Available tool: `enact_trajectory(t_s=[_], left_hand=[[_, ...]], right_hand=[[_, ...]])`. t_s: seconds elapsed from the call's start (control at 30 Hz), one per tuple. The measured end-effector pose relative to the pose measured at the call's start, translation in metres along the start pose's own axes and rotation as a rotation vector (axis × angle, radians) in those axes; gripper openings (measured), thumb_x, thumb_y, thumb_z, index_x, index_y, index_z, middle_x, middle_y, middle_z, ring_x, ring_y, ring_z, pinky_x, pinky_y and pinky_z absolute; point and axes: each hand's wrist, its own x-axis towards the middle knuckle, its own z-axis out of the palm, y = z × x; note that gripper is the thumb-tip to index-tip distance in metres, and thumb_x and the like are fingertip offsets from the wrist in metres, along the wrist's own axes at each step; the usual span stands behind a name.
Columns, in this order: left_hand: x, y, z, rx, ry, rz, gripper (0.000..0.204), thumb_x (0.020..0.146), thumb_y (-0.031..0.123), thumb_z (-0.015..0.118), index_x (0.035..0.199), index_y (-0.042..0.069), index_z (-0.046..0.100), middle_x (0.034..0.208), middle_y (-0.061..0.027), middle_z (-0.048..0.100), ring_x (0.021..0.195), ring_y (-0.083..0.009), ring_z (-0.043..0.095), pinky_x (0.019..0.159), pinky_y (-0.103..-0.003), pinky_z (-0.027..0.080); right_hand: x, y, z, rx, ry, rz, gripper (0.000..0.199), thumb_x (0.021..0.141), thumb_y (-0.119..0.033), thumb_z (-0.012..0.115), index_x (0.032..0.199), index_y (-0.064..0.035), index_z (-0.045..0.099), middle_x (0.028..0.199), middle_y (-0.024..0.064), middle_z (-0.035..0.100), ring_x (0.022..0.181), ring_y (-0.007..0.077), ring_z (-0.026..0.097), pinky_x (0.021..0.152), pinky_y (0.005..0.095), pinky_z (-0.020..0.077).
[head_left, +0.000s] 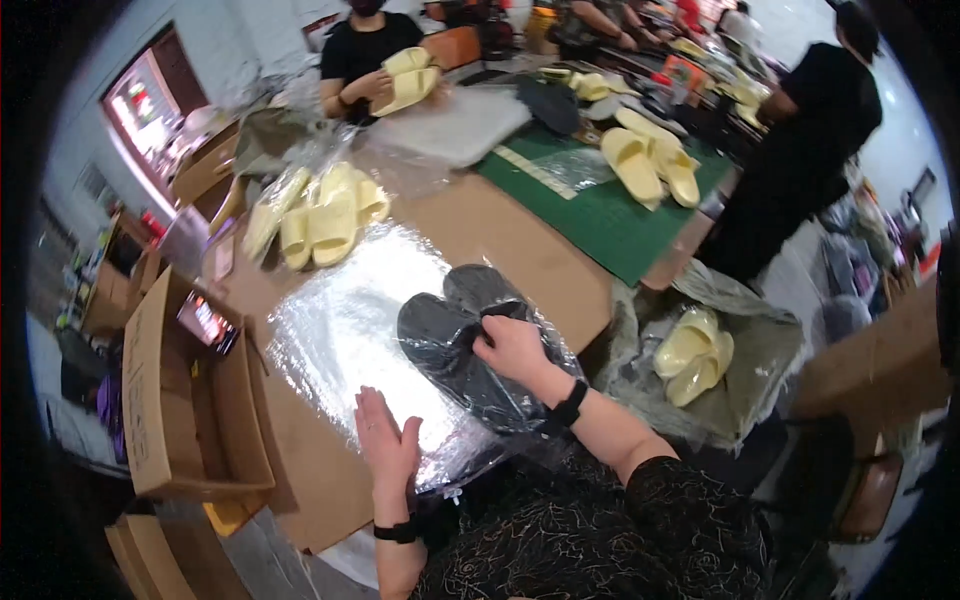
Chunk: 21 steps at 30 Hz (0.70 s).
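Observation:
A pair of black foam slippers [455,345] lies inside a clear plastic bag [340,330] spread on the brown table [520,245]. My right hand [512,345] is closed on the slippers near their middle, through or inside the bag. Flat and with fingers together, my left hand [388,445] presses the near end of the bag against the table. Both wrists carry black bands.
Bagged yellow slippers [320,215] lie at the table's far left, more yellow slippers [650,160] on a green mat [600,215]. An open cardboard box [180,390] stands at my left, a bin with yellow slippers [695,355] at my right. Two people in black work across the table.

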Motion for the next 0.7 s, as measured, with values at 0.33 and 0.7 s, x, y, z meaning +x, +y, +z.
enact_trajectory(t_s=[0.33, 0.7], left_hand=[[-0.006, 0.002, 0.001, -0.001, 0.007, 0.026, 0.082, 0.091, 0.027, 0.065, 0.154, -0.005, 0.022, 0.159, -0.0255, 0.026, 0.149, -0.0392, 0.02, 0.122, -0.047, 0.015], [-0.001, 0.007, 0.001, 0.018, 0.014, 0.006, 0.083, 0.09, 0.026, 0.066, 0.154, -0.004, 0.023, 0.159, -0.0241, 0.026, 0.149, -0.0394, 0.02, 0.122, -0.048, 0.015]], right_hand=[[-0.167, 0.124, -0.231, -0.492, 0.32, 0.845, 0.031, 0.083, -0.03, 0.064, 0.081, -0.0004, 0.059, 0.075, 0.0202, 0.064, 0.072, 0.041, 0.063, 0.064, 0.0502, 0.0469], [-0.157, 0.314, -0.145, -0.759, -0.119, 0.816, 0.025, 0.084, -0.029, 0.069, 0.095, -0.0064, 0.067, 0.09, 0.0188, 0.071, 0.088, 0.0379, 0.069, 0.077, 0.0487, 0.0557]])
